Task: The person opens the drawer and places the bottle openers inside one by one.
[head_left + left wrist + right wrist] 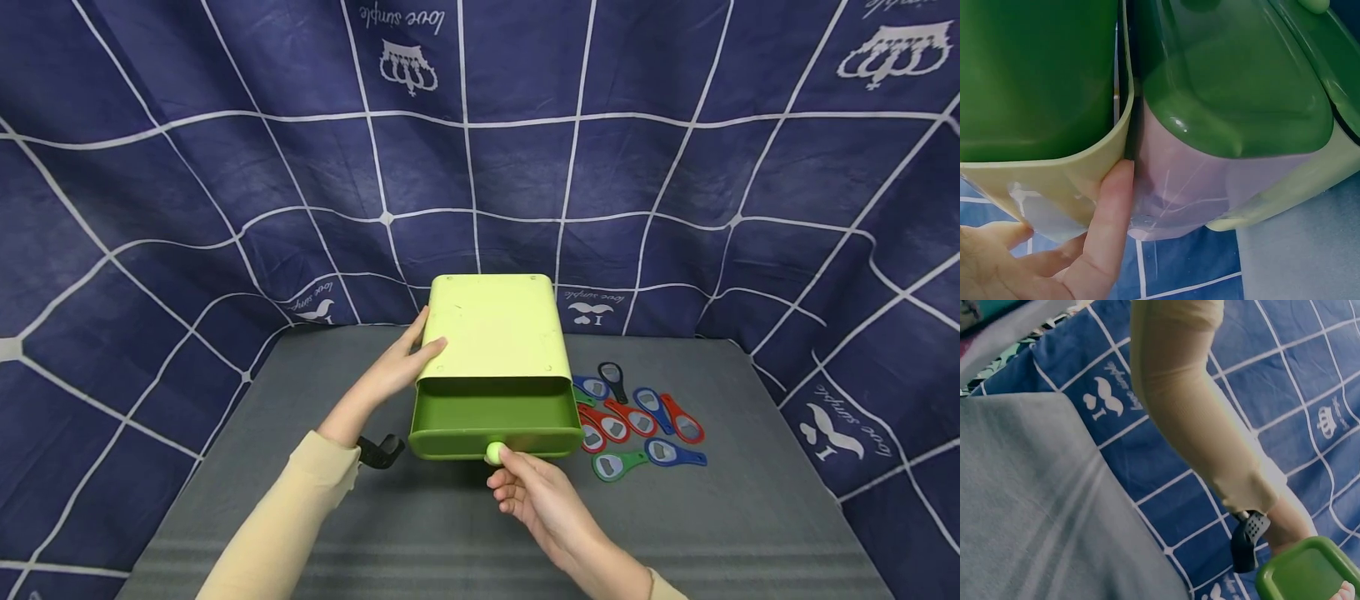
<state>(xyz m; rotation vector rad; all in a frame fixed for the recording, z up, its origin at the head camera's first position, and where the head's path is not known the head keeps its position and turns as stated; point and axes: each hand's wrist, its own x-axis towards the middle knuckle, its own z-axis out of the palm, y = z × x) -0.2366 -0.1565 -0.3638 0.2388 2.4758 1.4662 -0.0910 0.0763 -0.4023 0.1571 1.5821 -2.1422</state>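
Note:
A small drawer cabinet (491, 325) with a light yellow-green top stands on the grey table, its green drawer (495, 408) pulled out and bare inside. My right hand (543, 504) pinches the round drawer knob (494, 452) between thumb and forefinger. My left hand (397, 362) rests on the cabinet's left side, thumb over the top edge and fingers extended along the wall. In the left wrist view, its fingers (1110, 219) touch the cabinet's side, beside a pink tier (1191, 181) with a green front. The right wrist view shows the green drawer front (1304, 572) and a few fingertips.
Several bottle openers (641, 421) in red, blue, green and black lie on the table (750, 500) right of the cabinet. Blue checked cloth (525, 167) hangs behind and at both sides. A black wrist camera mount (381, 451) juts from the left wrist.

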